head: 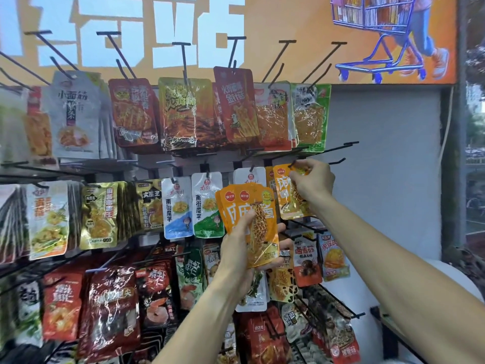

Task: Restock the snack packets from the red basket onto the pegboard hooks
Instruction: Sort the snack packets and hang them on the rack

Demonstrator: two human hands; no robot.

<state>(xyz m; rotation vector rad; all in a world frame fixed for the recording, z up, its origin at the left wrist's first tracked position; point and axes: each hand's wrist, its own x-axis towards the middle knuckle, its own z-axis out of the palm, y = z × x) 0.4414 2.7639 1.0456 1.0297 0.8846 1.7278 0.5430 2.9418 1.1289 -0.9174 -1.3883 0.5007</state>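
Observation:
My left hand [237, 248] grips a fanned stack of orange snack packets [258, 222] in front of the middle row of the pegboard. My right hand [312, 181] pinches the top of one more orange packet [287, 195] at the tip of a black hook [294, 164] on the right end of the middle row. Another orange packet hangs just behind it. The red basket is not in view.
Rows of black hooks carry many snack packets: white ones [207, 203] left of my hands, red and green ones [236, 106] above, mixed ones [307, 261] below. An empty hook [337, 161] sticks out at the right. An orange poster [288, 27] hangs above, a grey wall [388, 179] stands to the right.

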